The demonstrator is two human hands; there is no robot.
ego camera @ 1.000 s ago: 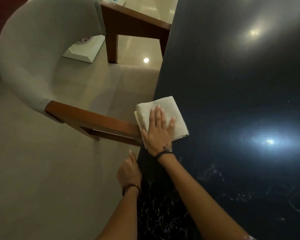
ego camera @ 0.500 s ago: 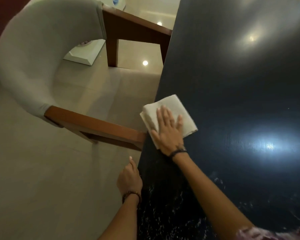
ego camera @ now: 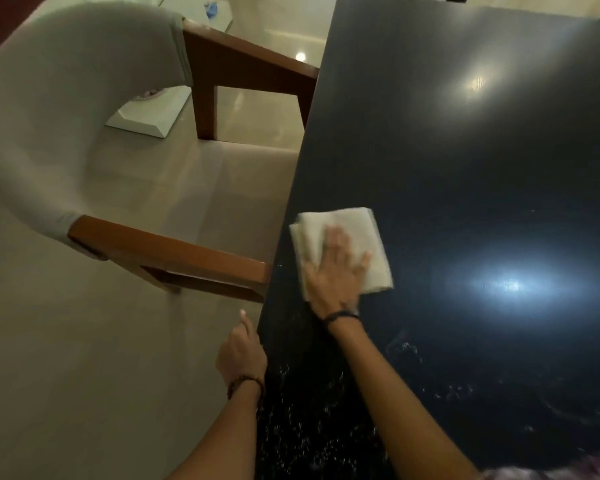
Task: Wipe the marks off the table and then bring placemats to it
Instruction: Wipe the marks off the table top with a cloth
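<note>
the right hand [ego camera: 336,271] presses flat, fingers straight, on the folded cloth [ego camera: 343,247] near the bench [ego camera: 465,168] edge. the left hand [ego camera: 239,351], relaxed, rests at that edge. marks [ego camera: 309,427] lie nearer the person, behind both hands; she should probably draw overlapping strokes back there with even pressure.

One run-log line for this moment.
wiping | right hand flat on folded white cloth | left hand at black table edge | speckled marks remain | placemats unseen

The cloth [ego camera: 343,247] lies on the table [ego camera: 465,168], just inside its left edge. The right hand [ego camera: 336,271] lies flat on the cloth. The left hand [ego camera: 239,351] is at the table's left edge, nearer than the cloth, perhaps touching it. The chair [ego camera: 84,133] stands left of the table, its armrest ends reaching the edge.
</note>
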